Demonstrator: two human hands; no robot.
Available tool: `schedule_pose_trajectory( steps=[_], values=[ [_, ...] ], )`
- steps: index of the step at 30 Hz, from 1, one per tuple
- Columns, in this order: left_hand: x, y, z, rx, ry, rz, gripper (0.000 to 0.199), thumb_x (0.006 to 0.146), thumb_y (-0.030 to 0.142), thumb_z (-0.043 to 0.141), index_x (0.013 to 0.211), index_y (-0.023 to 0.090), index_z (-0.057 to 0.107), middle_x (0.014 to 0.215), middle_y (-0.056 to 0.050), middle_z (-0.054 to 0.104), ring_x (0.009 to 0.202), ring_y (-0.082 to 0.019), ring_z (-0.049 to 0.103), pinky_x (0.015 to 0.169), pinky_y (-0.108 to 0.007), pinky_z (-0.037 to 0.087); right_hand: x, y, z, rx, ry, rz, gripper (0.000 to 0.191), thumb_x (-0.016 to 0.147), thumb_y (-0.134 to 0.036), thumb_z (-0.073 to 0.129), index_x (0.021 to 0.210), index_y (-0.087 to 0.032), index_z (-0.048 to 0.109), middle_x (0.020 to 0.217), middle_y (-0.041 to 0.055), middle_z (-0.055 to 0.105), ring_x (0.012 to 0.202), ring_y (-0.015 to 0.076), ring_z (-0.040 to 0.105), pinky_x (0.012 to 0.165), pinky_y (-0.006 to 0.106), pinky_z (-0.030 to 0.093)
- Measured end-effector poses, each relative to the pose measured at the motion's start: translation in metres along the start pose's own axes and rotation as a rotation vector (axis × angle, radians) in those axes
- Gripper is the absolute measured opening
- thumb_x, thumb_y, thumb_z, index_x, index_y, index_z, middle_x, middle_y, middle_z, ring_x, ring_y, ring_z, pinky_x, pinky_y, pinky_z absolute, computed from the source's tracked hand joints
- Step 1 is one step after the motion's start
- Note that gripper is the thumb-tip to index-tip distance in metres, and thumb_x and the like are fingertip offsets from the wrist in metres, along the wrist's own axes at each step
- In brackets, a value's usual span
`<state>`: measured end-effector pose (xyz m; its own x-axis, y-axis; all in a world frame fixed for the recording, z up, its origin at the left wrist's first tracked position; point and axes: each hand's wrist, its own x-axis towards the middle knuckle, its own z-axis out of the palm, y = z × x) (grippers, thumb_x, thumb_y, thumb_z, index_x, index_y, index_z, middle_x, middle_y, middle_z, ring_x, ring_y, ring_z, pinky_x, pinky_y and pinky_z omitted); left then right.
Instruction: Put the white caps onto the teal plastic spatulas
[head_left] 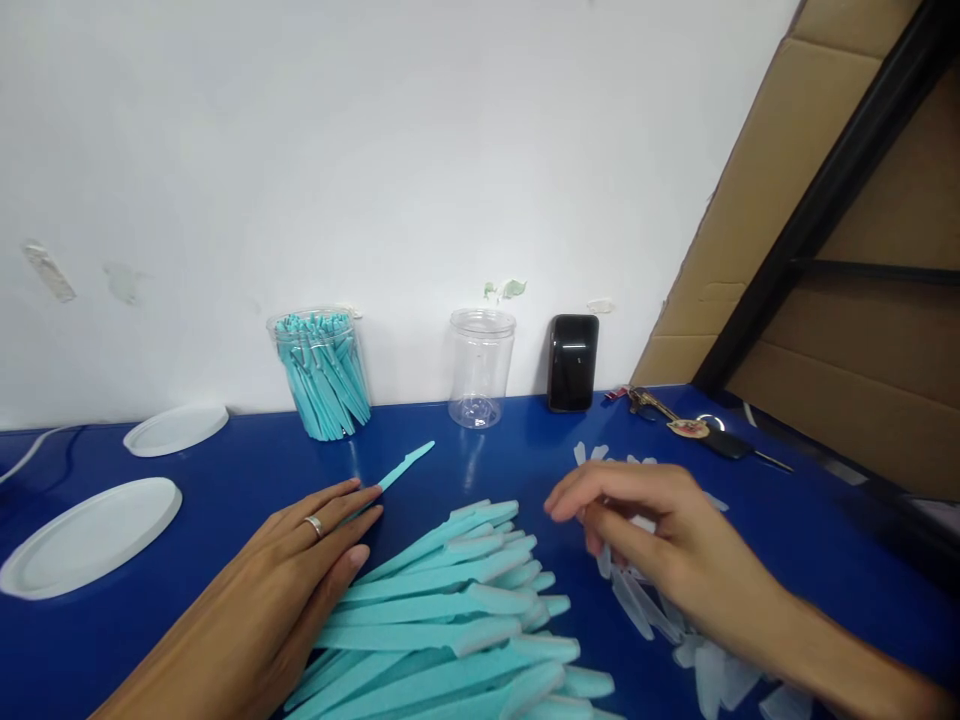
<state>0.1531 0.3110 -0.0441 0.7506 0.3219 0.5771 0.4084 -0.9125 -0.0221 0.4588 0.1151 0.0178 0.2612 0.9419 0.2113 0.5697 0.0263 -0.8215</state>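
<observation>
My left hand [300,560], with a ring on one finger, is closed round a teal eyebrow razor [406,464] that sticks out past the fingertips. The razor's far end points up and to the right; its lower part is hidden by the fingers. Beside this hand lies a large pile of similar teal razors [442,620] with pale covered ends. Over a scatter of translucent caps [637,605] at the right, my right hand [652,520] is curled with thumb and fingers drawn together. What its fingertips hold, if anything, is hidden.
A clear jar full of teal razors [322,380] and an empty clear jar [481,370] stand by the wall. A black phone-like device [573,362] leans there, near keys [705,432]. Two white lids [90,535] lie left on the blue table [247,470]. Cardboard [750,190] borders the right.
</observation>
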Motion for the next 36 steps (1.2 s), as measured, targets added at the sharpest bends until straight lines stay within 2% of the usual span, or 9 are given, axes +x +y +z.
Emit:
schedule_pose_trajectory(
  steps=[2, 4, 7, 12, 16, 23, 26, 30, 36],
  values=[
    [-0.002, -0.001, 0.001, -0.041, -0.010, -0.048, 0.048, 0.117, 0.058, 0.041, 0.141, 0.036, 0.077, 0.146, 0.002, 0.080, 0.135, -0.027, 0.078, 0.111, -0.045, 0.068, 0.004, 0.004, -0.011, -0.252, 0.091, -0.121, 0.027, 0.100, -0.024, 0.057, 0.093, -0.023, 0.083, 0.088, 0.0068, 0.080, 0.067, 0.0202, 0.068, 0.057, 0.032, 0.045],
    [-0.004, -0.001, 0.001, -0.087, -0.054, -0.049, 0.042, 0.116, 0.057, 0.045, 0.143, 0.041, 0.073, 0.148, 0.005, 0.078, 0.141, -0.027, 0.073, 0.117, -0.046, 0.064, 0.010, 0.009, -0.020, -0.449, 0.091, -0.155, 0.028, 0.102, -0.022, 0.054, 0.098, -0.023, 0.082, 0.089, 0.0069, 0.080, 0.069, 0.0218, 0.070, 0.059, 0.034, 0.044],
    [-0.006, 0.000, -0.001, -0.143, -0.079, -0.077, 0.039, 0.116, 0.057, 0.047, 0.147, 0.044, 0.068, 0.152, 0.005, 0.075, 0.146, -0.025, 0.067, 0.123, -0.042, 0.057, 0.017, 0.014, -0.031, -0.663, 0.015, -0.082, 0.026, 0.101, -0.018, 0.054, 0.099, -0.023, 0.080, 0.096, 0.0072, 0.083, 0.074, 0.0238, 0.072, 0.065, 0.036, 0.045],
    [-0.005, -0.006, -0.001, -0.117, -0.068, -0.198, 0.043, 0.114, 0.062, 0.049, 0.143, 0.038, 0.069, 0.132, -0.003, 0.077, 0.120, -0.029, 0.074, 0.102, -0.046, 0.058, 0.021, 0.011, -0.038, -0.899, -0.188, 0.120, 0.016, 0.100, -0.029, 0.068, 0.102, -0.022, 0.083, 0.101, 0.0097, 0.084, 0.078, 0.0279, 0.073, 0.064, 0.036, 0.039],
    [-0.001, -0.015, 0.001, -0.138, -0.113, -0.245, 0.040, 0.109, 0.062, 0.053, 0.124, 0.035, 0.078, 0.113, -0.003, 0.079, 0.102, -0.028, 0.076, 0.088, -0.044, 0.056, 0.018, 0.007, -0.039, -0.895, -0.226, 0.200, 0.026, 0.103, -0.047, 0.070, 0.099, -0.024, 0.082, 0.092, 0.0090, 0.083, 0.079, 0.0301, 0.074, 0.064, 0.036, 0.038],
    [0.013, -0.013, -0.010, -0.194, -0.193, -0.318, 0.040, 0.104, 0.057, 0.049, 0.088, 0.029, 0.071, 0.087, -0.004, 0.074, 0.076, -0.026, 0.070, 0.071, -0.040, 0.054, 0.013, 0.008, -0.038, -0.856, -0.279, 0.240, 0.011, 0.096, -0.028, 0.075, 0.087, -0.025, 0.079, 0.090, 0.0068, 0.083, 0.080, 0.0298, 0.073, 0.064, 0.036, 0.037],
    [0.017, -0.011, -0.013, -0.208, -0.203, -0.308, 0.038, 0.103, 0.056, 0.050, 0.083, 0.028, 0.067, 0.081, -0.004, 0.074, 0.071, -0.025, 0.071, 0.065, -0.038, 0.056, 0.012, 0.011, -0.039, -0.822, -0.267, 0.226, 0.010, 0.093, -0.020, 0.074, 0.085, -0.025, 0.078, 0.089, 0.0058, 0.082, 0.081, 0.0286, 0.071, 0.065, 0.036, 0.038],
    [0.015, -0.009, -0.012, -0.264, -0.154, -0.311, 0.039, 0.104, 0.057, 0.050, 0.083, 0.028, 0.065, 0.075, -0.002, 0.073, 0.060, -0.022, 0.069, 0.055, -0.033, 0.055, 0.013, 0.012, -0.037, -0.742, -0.185, 0.151, 0.013, 0.093, -0.024, 0.072, 0.080, -0.025, 0.073, 0.088, 0.0055, 0.079, 0.077, 0.0250, 0.066, 0.065, 0.036, 0.039],
    [0.012, -0.008, -0.013, -0.348, -0.113, -0.319, 0.035, 0.105, 0.058, 0.056, 0.096, 0.029, 0.073, 0.083, 0.000, 0.078, 0.069, -0.019, 0.075, 0.060, -0.026, 0.058, 0.015, 0.004, -0.034, -0.332, -0.071, 0.124, 0.022, 0.097, -0.033, 0.070, 0.078, -0.024, 0.065, 0.076, 0.0024, 0.072, 0.071, 0.0194, 0.060, 0.064, 0.033, 0.041]
  ],
)
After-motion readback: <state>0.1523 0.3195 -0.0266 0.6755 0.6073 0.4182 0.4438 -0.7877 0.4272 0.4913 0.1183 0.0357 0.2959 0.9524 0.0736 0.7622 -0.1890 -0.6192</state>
